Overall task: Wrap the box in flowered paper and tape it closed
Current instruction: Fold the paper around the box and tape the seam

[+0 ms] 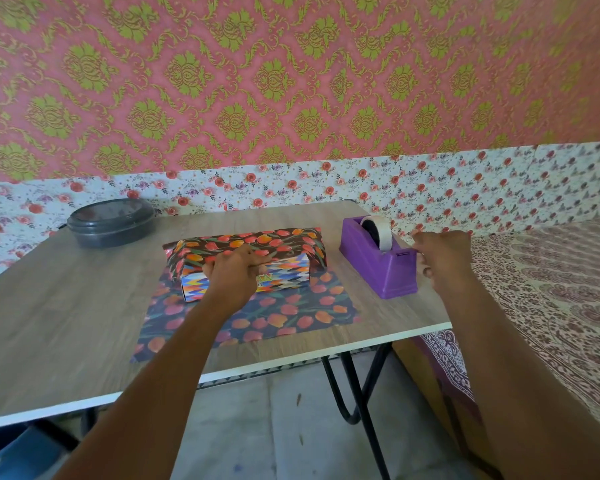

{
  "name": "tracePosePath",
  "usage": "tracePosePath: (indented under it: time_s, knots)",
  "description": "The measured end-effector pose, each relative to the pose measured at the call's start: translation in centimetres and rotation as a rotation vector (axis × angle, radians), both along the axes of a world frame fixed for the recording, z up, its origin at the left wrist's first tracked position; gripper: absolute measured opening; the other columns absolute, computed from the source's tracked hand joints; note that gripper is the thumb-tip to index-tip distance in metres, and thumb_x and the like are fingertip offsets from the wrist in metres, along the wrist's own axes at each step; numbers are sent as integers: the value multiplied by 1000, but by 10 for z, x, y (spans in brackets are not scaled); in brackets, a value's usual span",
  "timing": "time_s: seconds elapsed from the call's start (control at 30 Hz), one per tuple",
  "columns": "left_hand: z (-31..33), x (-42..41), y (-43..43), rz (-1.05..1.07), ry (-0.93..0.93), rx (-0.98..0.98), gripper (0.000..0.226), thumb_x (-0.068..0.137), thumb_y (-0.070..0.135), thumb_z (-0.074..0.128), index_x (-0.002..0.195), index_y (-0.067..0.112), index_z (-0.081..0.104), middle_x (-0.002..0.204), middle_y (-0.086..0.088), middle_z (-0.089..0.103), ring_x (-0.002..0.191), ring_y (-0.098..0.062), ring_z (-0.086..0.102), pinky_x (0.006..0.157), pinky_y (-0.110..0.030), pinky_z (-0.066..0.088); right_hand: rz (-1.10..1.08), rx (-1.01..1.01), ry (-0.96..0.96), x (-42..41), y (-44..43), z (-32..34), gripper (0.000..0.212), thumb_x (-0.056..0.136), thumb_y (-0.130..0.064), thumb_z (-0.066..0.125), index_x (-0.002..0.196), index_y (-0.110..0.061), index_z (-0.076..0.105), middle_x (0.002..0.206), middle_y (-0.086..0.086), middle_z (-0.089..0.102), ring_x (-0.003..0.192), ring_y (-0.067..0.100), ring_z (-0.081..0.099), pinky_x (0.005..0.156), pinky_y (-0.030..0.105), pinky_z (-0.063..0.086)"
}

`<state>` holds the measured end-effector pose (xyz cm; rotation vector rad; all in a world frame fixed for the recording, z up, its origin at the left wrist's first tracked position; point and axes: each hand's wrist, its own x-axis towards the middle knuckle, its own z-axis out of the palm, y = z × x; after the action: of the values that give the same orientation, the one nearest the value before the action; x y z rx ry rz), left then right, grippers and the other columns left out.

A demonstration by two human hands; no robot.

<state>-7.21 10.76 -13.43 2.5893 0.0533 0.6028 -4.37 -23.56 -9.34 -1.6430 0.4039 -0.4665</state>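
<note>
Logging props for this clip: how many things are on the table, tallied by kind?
box: 1
flowered paper: 1
purple tape dispenser, roll loaded: 1
grey lidded container: 1
Total: 4

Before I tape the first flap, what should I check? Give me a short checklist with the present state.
1. Far flap of the flowered paper lies over the box: ok.
2. Left hand holds that flap down: ok.
3. Right hand at the tape dispenser cutter: ok.
4. Tape strip in the right hand: cannot tell.
5. Near flap raised: not ok, it lies flat on the table.
</note>
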Motion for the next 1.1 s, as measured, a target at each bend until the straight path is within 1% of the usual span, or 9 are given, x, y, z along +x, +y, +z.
tracePosePath:
  time_s: [0.1, 0.2, 0.27, 0.4, 0.67, 0.87, 0.97, 1.03, 1.1]
  knots:
    - [1, -1, -1, -6, 1, 11, 19, 101, 21, 56, 104, 24, 75, 105, 5, 65, 108, -25, 56, 86, -37, 22, -19, -207, -15, 6, -3, 6, 31, 80, -27, 78, 79, -1, 61, 84, 19, 71, 72, 27, 65, 62, 31, 45]
    - [2, -1, -1, 3, 4, 4, 17, 101, 23, 57, 103, 22, 73, 103, 3, 66, 106, -25, 56, 87, -37, 23, 59, -323, 108, 14, -4, 19, 45, 79, -33, 83, 100, 0, 62, 94, 17, 71, 87, 30, 70, 55, 27, 41]
    - [1, 0, 0, 5, -1, -13, 14, 100, 24, 58, 100, 21, 72, 100, 3, 67, 106, -25, 56, 87, -37, 23, 153, -413, 212, 17, -4, 29, 56, 80, -36, 85, 112, 1, 58, 99, 18, 70, 78, 26, 66, 53, 27, 40]
    - [1, -1, -1, -11, -5, 4, 17, 101, 24, 58, 104, 22, 74, 99, 8, 62, 105, -23, 55, 87, -38, 24, 242, -507, 328, 21, 0, 41, 53, 78, -38, 87, 97, 2, 59, 78, 10, 67, 56, 18, 56, 51, 26, 40]
    - [-1, 2, 1, -3, 11, 1, 16, 101, 25, 57, 103, 22, 73, 100, 5, 65, 105, -25, 56, 84, -38, 24, 325, -626, 453, 20, 6, 52, 33, 73, -18, 89, 70, -3, 60, 60, 8, 57, 50, 16, 48, 48, 24, 39]
    - [-2, 3, 1, -9, 13, 9, 18, 101, 23, 56, 101, 23, 74, 93, 11, 55, 104, -24, 54, 83, -38, 22, 314, -419, 395, 21, 4, 52, 22, 77, 3, 81, 70, -2, 61, 60, 8, 52, 50, 14, 43, 51, 22, 39]
    - [-4, 5, 3, -7, 22, -5, 18, 101, 22, 55, 104, 24, 73, 93, 11, 56, 107, -25, 54, 86, -39, 22, 248, -173, 360, 25, 3, 48, 19, 79, 3, 77, 97, 1, 72, 61, 5, 59, 50, 11, 42, 66, 24, 49]
    - [-3, 4, 2, -17, 16, -7, 20, 101, 22, 56, 107, 26, 74, 98, 10, 57, 108, -25, 52, 88, -39, 21, 242, -6, 355, 26, 1, 45, 45, 78, -2, 76, 122, -4, 68, 62, 0, 65, 46, 7, 41, 52, 22, 42]
    - [-4, 4, 2, -21, 15, -9, 19, 101, 24, 57, 108, 26, 74, 100, 9, 58, 108, -24, 52, 88, -39, 21, 227, 90, 338, 23, 3, 43, 43, 79, -3, 74, 121, -5, 68, 66, -1, 62, 49, 7, 40, 44, 16, 36]
